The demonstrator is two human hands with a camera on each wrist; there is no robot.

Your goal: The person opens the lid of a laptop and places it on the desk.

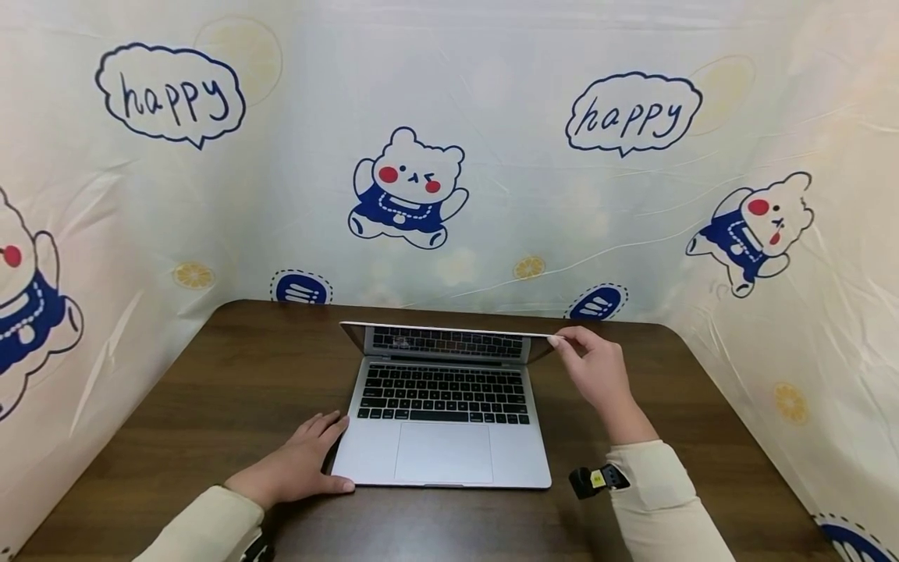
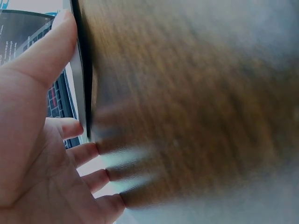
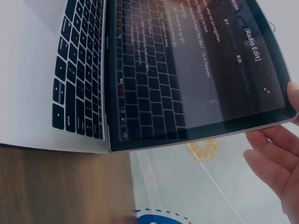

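Right now: laptop mid-worktop, near front edge. Left hand spread flat against base corner; right hand pinching lid's top corner. Thin, rigid, hinge probably delicate; grip edges, not screen.

Dark wood-grain desk, rounded far corners. Enclosed on three sides by cream curtain: cartoon bears, "happy" bubbles, lemon slices. Even lighting.
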